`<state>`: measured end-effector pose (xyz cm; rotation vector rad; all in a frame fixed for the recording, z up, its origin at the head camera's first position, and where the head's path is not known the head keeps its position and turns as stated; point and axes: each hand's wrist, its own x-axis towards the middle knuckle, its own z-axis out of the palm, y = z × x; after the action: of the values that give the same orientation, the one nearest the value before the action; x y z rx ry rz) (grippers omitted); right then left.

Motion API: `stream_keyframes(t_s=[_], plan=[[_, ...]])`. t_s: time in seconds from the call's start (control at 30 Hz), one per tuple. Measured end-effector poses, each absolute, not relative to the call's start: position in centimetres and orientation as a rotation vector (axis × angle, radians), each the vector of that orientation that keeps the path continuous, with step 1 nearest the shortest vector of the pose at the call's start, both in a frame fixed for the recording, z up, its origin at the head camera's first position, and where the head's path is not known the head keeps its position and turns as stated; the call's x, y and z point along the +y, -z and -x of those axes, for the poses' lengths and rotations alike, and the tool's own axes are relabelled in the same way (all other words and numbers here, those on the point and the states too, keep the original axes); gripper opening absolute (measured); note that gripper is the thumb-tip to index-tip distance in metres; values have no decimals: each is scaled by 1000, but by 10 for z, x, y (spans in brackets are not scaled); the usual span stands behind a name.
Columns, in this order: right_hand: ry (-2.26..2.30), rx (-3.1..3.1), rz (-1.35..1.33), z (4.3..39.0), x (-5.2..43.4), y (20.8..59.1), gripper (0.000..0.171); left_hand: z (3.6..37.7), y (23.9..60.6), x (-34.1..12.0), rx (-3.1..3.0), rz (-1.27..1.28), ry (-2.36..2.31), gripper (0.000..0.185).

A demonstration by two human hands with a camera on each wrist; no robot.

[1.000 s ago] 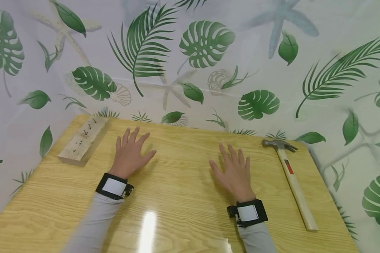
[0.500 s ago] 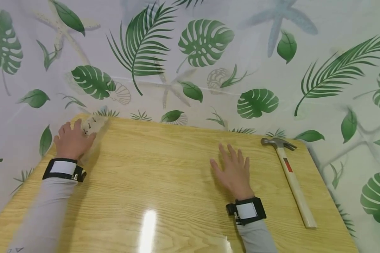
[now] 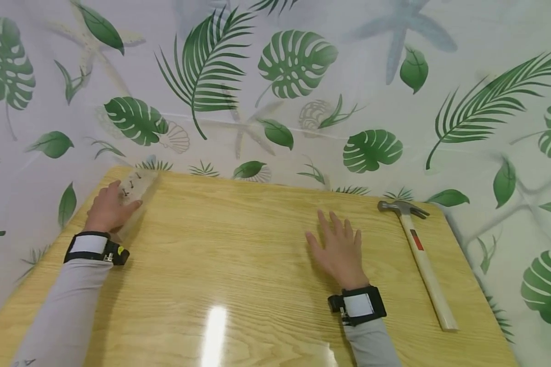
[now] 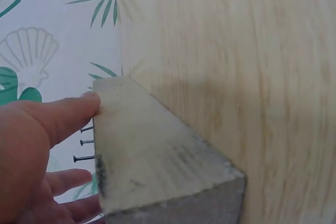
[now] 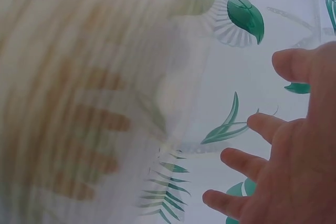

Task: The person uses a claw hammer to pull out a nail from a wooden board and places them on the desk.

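At the table's far left corner lies a weathered wooden block (image 3: 139, 187) with several nails standing out of its top. My left hand (image 3: 108, 209) lies across its near part, thumb on the right side and fingers bent over the left. Close up in the left wrist view, the thumb (image 4: 76, 111) meets the edge of the block (image 4: 152, 150); some fingertips are hidden behind it. Over the right middle of the table my right hand (image 3: 340, 255) has its fingers spread, holding nothing. To its right lies a claw hammer (image 3: 424, 265) with a pale wooden handle.
The wood-grain table (image 3: 239, 255) ends at the back against a leaf-printed cloth (image 3: 275, 102). That cloth also runs down past the table's left and right edges. Light glares off the table's near middle.
My left hand has moved left from the table onto the wooden block, and its fingers have since bent around it. The right hand and the claw hammer have stayed put.
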<state>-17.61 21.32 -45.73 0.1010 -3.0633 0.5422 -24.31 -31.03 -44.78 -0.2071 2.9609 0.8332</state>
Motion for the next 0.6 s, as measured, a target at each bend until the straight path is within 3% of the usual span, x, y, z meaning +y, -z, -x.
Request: stream_keyframes(t_s=[0.6], plan=[[-641, -3078, -81, 172, 217, 450, 70, 217, 423, -248, 2789, -53, -774, 97]])
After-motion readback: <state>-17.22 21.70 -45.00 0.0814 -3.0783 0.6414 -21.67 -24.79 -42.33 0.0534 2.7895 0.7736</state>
